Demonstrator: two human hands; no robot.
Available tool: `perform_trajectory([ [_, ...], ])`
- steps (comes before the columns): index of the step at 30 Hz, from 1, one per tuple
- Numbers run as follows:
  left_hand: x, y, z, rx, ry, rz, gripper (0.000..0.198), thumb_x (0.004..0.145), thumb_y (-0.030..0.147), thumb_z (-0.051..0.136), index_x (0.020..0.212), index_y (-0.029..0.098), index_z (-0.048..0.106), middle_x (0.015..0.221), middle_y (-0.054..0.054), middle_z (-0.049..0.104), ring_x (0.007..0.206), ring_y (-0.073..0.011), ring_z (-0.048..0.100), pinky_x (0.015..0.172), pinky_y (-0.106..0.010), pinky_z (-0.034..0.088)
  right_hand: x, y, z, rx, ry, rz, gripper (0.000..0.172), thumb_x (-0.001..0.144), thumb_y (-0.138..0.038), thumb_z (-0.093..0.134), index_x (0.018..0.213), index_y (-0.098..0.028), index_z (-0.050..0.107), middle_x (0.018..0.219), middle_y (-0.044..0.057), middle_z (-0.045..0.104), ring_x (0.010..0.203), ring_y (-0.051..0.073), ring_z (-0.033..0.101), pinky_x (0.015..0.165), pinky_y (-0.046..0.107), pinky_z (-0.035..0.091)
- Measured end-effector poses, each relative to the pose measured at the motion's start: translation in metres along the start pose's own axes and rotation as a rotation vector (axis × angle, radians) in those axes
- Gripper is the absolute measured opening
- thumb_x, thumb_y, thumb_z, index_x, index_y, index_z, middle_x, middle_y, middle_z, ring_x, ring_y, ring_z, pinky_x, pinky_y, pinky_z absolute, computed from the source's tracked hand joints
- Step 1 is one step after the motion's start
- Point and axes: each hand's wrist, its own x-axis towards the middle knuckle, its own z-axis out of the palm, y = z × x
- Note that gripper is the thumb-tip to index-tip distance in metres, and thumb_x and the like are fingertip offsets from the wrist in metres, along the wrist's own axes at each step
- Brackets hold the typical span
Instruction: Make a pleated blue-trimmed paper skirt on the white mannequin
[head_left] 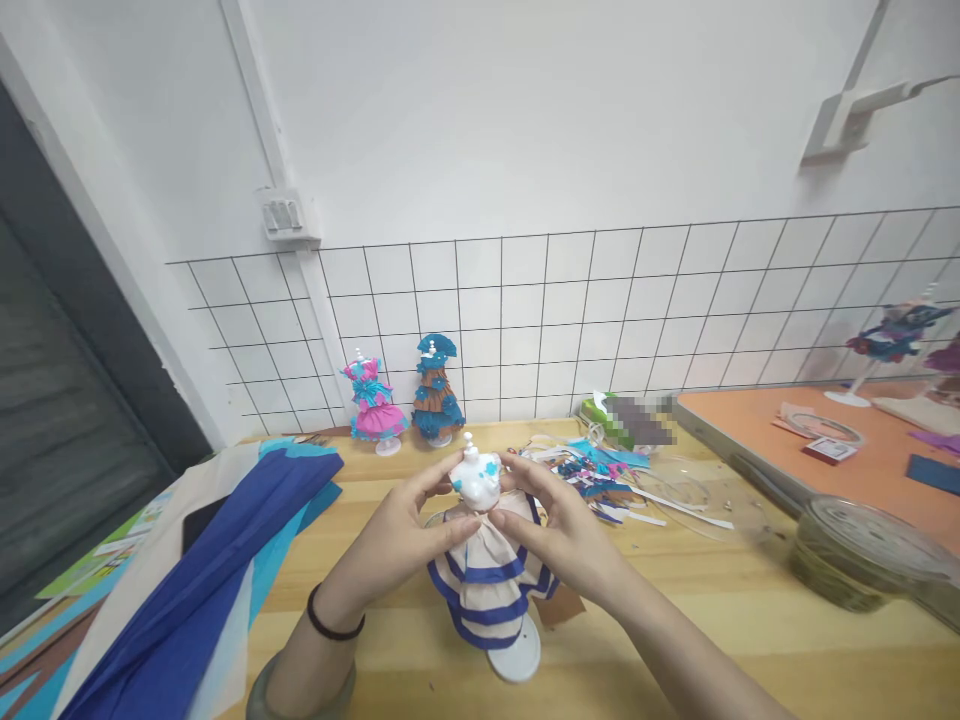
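A small white dress form (478,482) with blue spots on its bodice stands tilted on the wooden table in front of me. It wears a cream paper skirt (491,592) banded in dark blue, and a round white base (516,655) shows below the hem. My left hand (420,520) curls round the form's left side, thumb at the waist. From the other side my right hand (551,515) closes on the waist too, its thumb and fingers at the top of the skirt. Whether the fingers pinch the paper itself I cannot tell.
Two dressed mini forms, one pink and turquoise (375,405), one blue and brown (436,400), stand by the wall. Paper scraps (600,475) and a roll of clear tape (862,550) lie right. Coloured paper sheets (202,590) cover the left. An orange board (757,420) lies far right.
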Motion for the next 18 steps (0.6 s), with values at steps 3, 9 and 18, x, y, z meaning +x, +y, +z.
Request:
perform_trajectory([
  [3, 0.001, -0.001, 0.004, 0.004, 0.017, -0.001, 0.059, 0.077, 0.031, 0.067, 0.132, 0.025, 0.046, 0.139, -0.007, 0.048, 0.125, -0.0227, 0.047, 0.108, -0.040, 0.037, 0.000, 0.001, -0.001, 0.003, 0.004, -0.003, 0.054, 0.077, -0.033, 0.067, 0.127, -0.021, 0.051, 0.116, 0.009, 0.063, 0.114, 0.026, 0.054, 0.099, 0.044, 0.042],
  [9, 0.002, -0.003, 0.013, -0.008, 0.040, -0.041, 0.061, 0.079, 0.030, 0.064, 0.135, 0.026, 0.041, 0.138, -0.008, 0.048, 0.122, -0.0233, 0.050, 0.104, -0.041, 0.041, 0.001, 0.006, -0.003, -0.014, 0.029, -0.017, 0.052, 0.076, -0.030, 0.067, 0.125, -0.021, 0.053, 0.114, 0.008, 0.063, 0.112, 0.025, 0.055, 0.099, 0.043, 0.042],
  [18, 0.000, -0.004, 0.019, 0.048, 0.049, -0.012, 0.059, 0.077, 0.026, 0.064, 0.133, 0.025, 0.043, 0.136, -0.008, 0.050, 0.122, -0.0231, 0.049, 0.104, -0.039, 0.041, -0.003, -0.004, -0.002, -0.072, 0.008, 0.032, 0.068, 0.074, -0.040, 0.069, 0.133, -0.018, 0.044, 0.123, 0.012, 0.056, 0.113, 0.026, 0.052, 0.100, 0.044, 0.039],
])
